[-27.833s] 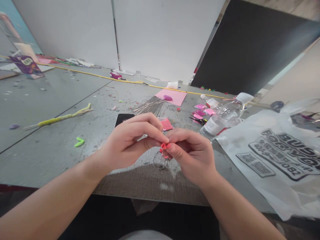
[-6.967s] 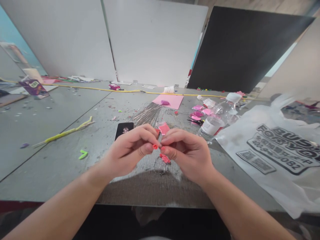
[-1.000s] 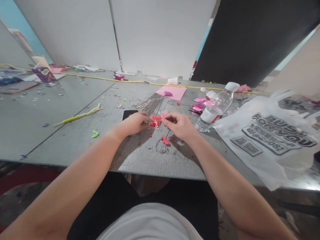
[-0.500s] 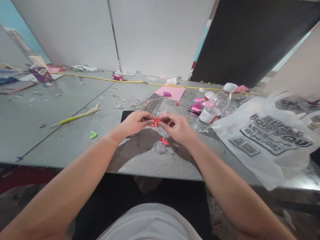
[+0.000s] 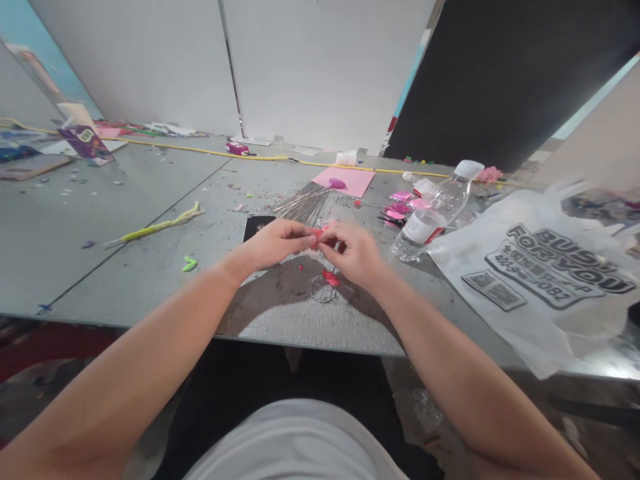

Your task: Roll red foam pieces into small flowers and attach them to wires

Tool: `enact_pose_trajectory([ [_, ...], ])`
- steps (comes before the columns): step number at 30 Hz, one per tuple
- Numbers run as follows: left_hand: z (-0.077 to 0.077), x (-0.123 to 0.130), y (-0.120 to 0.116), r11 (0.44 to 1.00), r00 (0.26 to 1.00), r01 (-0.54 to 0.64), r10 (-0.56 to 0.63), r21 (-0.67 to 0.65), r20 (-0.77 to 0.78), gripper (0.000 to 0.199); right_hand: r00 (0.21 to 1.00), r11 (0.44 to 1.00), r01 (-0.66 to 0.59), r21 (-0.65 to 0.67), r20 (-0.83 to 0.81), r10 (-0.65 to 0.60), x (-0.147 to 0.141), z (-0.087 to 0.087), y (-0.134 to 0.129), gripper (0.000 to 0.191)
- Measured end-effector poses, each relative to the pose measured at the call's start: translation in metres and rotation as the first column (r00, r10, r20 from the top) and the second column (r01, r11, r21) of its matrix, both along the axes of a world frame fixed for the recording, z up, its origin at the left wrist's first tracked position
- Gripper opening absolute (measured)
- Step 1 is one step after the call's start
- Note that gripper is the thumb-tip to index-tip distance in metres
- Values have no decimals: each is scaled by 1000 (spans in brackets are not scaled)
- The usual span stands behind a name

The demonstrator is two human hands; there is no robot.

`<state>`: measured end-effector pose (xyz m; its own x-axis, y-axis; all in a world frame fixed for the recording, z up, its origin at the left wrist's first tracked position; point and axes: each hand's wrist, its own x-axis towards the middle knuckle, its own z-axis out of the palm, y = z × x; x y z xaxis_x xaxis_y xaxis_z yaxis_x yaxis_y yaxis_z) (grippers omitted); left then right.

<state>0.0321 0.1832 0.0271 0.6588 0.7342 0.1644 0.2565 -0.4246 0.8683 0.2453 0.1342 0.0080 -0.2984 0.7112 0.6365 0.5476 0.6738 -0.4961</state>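
My left hand (image 5: pixel 280 241) and my right hand (image 5: pixel 354 253) meet over the table, fingertips pinched on a small red packet (image 5: pixel 317 237) of shiny clear plastic. Fingers cover most of it. Just below them on the table lies a thin wire ring (image 5: pixel 323 294) with a lumpy red piece (image 5: pixel 330 277) on it. A tiny red bit (image 5: pixel 301 268) rests to its left. Partly hidden behind my left hand is a flat black object (image 5: pixel 254 227). Beyond the hands a bundle of thin metal wires (image 5: pixel 303 202) reaches toward a pink sheet (image 5: pixel 360 180) bearing a purple lump (image 5: pixel 337 183).
To the right stand a clear water bottle (image 5: pixel 423 227) and a white plastic bag (image 5: pixel 505 267), with pink packets (image 5: pixel 399 209) beside the bottle. Yellow-green twisted stems (image 5: pixel 155 228) and a green bit (image 5: pixel 189 264) lie left. A yellow cord (image 5: pixel 200 150) crosses the back.
The red packet has turned or folded between my fingertips and less of it shows. My hands remain close together at the same spot; the view has shifted slightly.
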Motion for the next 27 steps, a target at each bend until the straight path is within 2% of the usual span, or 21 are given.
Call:
enact_pose_trajectory([
  [3,-3,1,0,1000,1000,18,-18,4,-8,27,1000,998,14,-67,-19,-15,-4,-1,-2,9],
  [5,-5,2,1,1000,1000,9,-9,-6,10,28,991,989,86,-120,-90,-98,-5,-2,-1,8],
  [8,-8,2,3,999,997,-29,32,-46,70,31,917,948,210,-240,-287,-276,-1,-1,2,7],
  [11,-12,1,9,997,994,-80,80,-5,80,34,845,917,229,-326,-402,-354,8,1,7,12],
  [13,-16,0,14,988,993,-114,109,107,53,33,839,921,224,-317,-418,-348,12,2,10,14],
  [16,-21,-1,22,943,980,-195,200,270,10,29,852,923,194,-333,-409,-326,15,0,14,15],
  [19,-24,-2,27,895,959,-259,283,362,-16,25,865,919,190,-345,-384,-324,16,-4,19,16],
  [22,-27,0,28,869,954,-257,298,424,-33,23,885,915,195,-353,-338,-319,18,-8,23,12],
  [27,-34,9,28,862,964,-172,247,478,-99,18,910,916,218,-336,-269,-315,22,-12,28,17],
])
